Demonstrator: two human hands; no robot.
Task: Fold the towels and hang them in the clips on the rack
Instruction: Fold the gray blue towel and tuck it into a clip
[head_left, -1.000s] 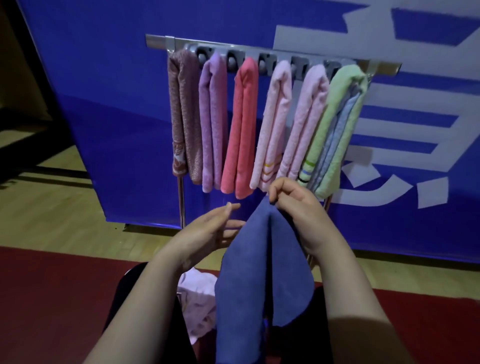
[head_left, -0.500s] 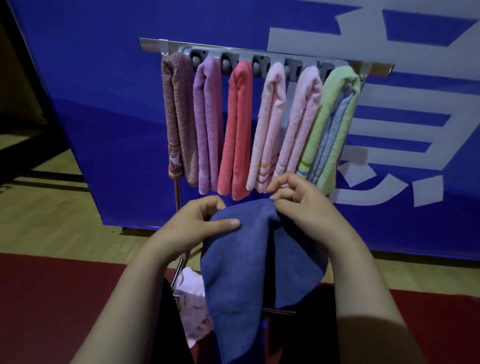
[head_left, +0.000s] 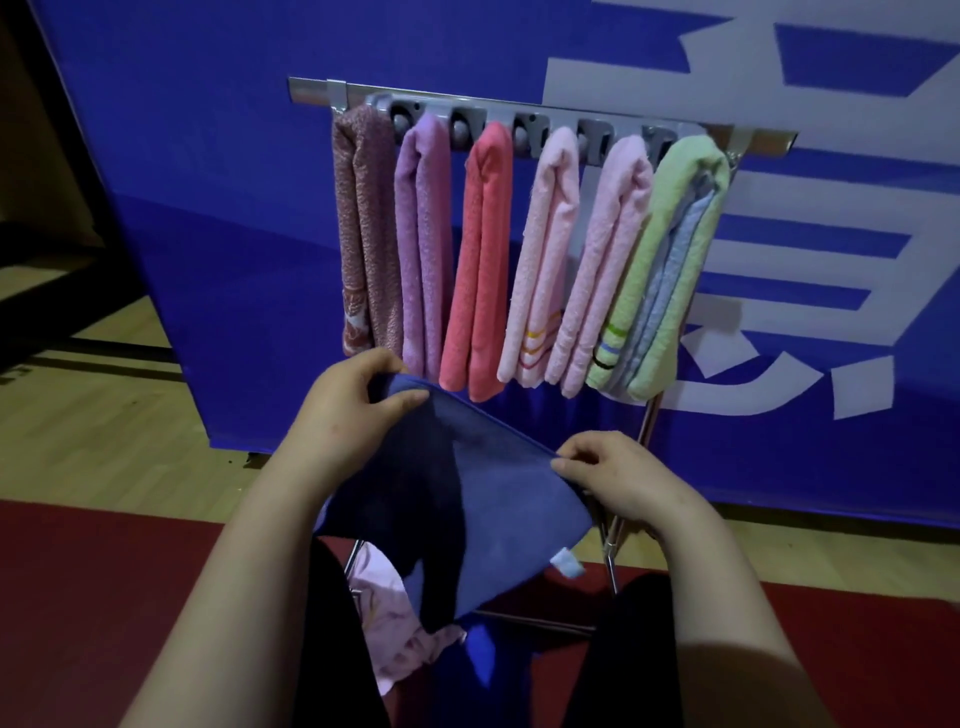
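Left hand (head_left: 348, 410): higher of the two; fingers (head_left: 363, 366) clenched on the upper corner of the blue towel (head_left: 498, 499) — thumb on the near face, other fingers curled behind.
Right hand (head_left: 618, 478): lower and further right, near a metal leg (head_left: 647, 431); fingers (head_left: 582, 465) pinching the towel's top edge at its other end.
Blue towel: held up in the air between both hands, below and in front of the rack (head_left: 311, 91), over the lap; top edge pulled taut, slanting down from left to right; body hanging in a loose fold, darker on its left half.
Tag (head_left: 567, 564): small, pale, at the lower right corner of the blue towel.
Rack: metal bar across the top, grey clip strip (head_left: 595, 137) fixed along it, round rollers showing between the towels.
Hung towels: six in a row, each folded and pushed up into the strip, touching or just beside one another — mottled brown-pink towel (head_left: 363, 234) at far left, then purple towel (head_left: 423, 249), coral towel (head_left: 480, 260), pale pink towel (head_left: 545, 260) with a striped hem, second pale pink towel (head_left: 605, 260), green towel (head_left: 641, 270) at far right with a light blue layer (head_left: 670, 280) inside its fold.
Pink cloth (head_left: 389, 608): crumpled low down behind the blue towel, partly hidden.
Banner (head_left: 208, 208): blue with large white characters, standing behind the rack.
Floor (head_left: 93, 431): pale wood by the banner, red mat (head_left: 104, 597) nearer the person.
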